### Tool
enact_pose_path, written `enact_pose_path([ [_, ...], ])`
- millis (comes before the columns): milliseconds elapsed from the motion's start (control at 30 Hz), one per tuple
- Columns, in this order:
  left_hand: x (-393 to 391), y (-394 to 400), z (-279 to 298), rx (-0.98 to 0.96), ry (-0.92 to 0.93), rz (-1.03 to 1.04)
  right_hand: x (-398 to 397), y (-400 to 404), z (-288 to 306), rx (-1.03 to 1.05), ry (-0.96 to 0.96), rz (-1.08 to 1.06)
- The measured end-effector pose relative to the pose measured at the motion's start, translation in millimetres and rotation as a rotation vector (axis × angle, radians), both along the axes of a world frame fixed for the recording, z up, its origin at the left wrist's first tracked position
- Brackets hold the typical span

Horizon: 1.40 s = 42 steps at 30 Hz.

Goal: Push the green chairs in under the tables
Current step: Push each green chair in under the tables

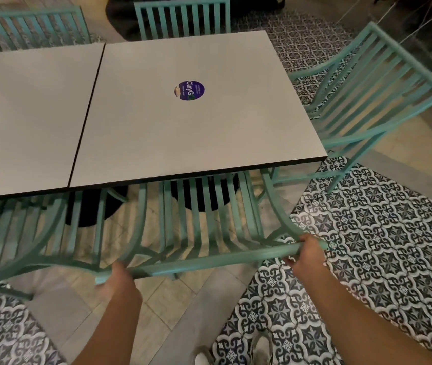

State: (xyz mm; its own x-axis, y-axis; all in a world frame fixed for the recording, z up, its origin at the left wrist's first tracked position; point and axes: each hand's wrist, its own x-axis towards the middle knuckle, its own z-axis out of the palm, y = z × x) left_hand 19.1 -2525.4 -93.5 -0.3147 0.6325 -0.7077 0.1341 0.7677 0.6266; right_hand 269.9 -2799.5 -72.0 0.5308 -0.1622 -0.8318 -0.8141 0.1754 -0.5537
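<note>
green chair [204, 227] sits at the near edge of the right tabletop [183, 133], its seat already partly underneath. left hand [119, 281] and right hand [308, 252] have fingers closed around its top rail. best to push evenly and straight, keeping the armrests clear of the edge. another chair [362, 101] stands angled out on patterned floor tiles [380, 233].

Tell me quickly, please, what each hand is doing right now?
Left hand: closed on the top rail of the near green chair.
Right hand: closed on the same rail, near its right end.
</note>
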Motion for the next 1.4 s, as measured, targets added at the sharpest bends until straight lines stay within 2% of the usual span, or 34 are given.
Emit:
enact_pose_path([
  [67, -11.5, -0.5, -9.4, 0.073, 0.200, -0.164, -2.9, -11.6, -4.0, -0.066, -0.078, 0.092],
  [167, -6.1, -17.0, 29.9, 0.237, 0.484, -0.432, -5.6, -40.4, 2.9, -0.331, -0.321, 0.369],
  [233, 7.7, -29.9, 48.8, 0.345, 0.675, -0.665, 3.9, -68.4, 13.5, -0.396, -0.421, 0.538],
  [333, 46.4, -54.0, 64.4, 0.477, 0.812, -0.966, 27.5, -109.2, 25.4, -0.466, -0.507, 0.712],
  [500, 155.4, -131.2, 79.7, 0.871, 0.791, -1.433, 70.2, -169.4, 55.4, -0.557, -0.652, 0.863],
  [567, 203.0, -169.2, 87.3, 0.988, 0.721, -1.600, 88.3, -196.1, 63.8, -0.634, -0.693, 0.937],
  [667, 265.1, -215.0, 94.6, 1.122, 0.622, -1.798, 113.1, -230.4, 75.9, -0.749, -0.739, 1.032],
  [800, 340.6, -265.6, 104.0, 1.242, 0.588, -2.036, 151.9, -261.7, 91.5, -0.865, -0.751, 1.067],
  [1000, 456.9, -323.1, 102.3, 1.387, 0.484, -2.225, 237.9, -297.9, 91.7, -0.940, -0.805, 1.088],
  [1167, 561.6, -357.2, 102.9, 1.424, 0.430, -2.252, 328.0, -332.9, 97.3, -0.989, -0.783, 1.104],
  [1400, 691.0, -398.4, 126.5, 1.475, 0.514, -2.272, 440.2, -382.2, 111.4, -1.009, -0.766, 1.081],
])
